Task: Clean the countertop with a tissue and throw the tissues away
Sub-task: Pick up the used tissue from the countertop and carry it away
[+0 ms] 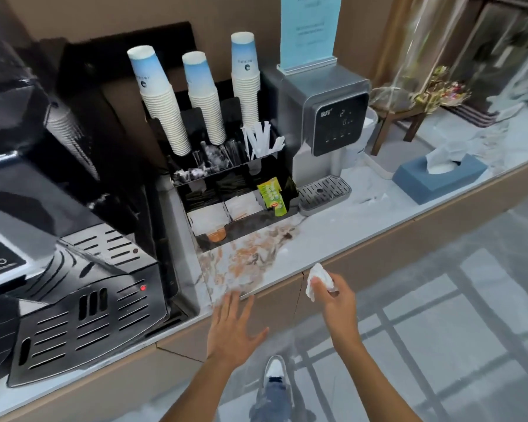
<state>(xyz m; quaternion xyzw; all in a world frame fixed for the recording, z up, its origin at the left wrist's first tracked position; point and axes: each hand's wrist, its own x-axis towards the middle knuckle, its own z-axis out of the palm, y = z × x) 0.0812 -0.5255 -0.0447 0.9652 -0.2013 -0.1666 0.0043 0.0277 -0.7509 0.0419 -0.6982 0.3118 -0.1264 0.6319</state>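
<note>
The right hand (333,295) pinches 1 crumpled white tissue (317,280) between thumb and fingers, closed firmly on it, hovering just off the front edge of the countertop (333,236). From that grip, the brown spill (250,254) lies up and to the left, close by, with its long axis running diagonally from the near counter edge toward the black condiment organizer (235,190) behind it. The left hand (233,327) holds nothing: its fingers are spread flat and apart, fingertips reaching the counter's front edge at the near end of the stain; whether they touch the surface I cannot tell. The left hand sits nearer the mess, but the tissue is in the right, so the wipe likely belongs to the right hand, sweeping leftward and away. Farther right of the grip stands the blue tissue box (436,178) with 1 sheet poking up. No bin is visible.
</note>
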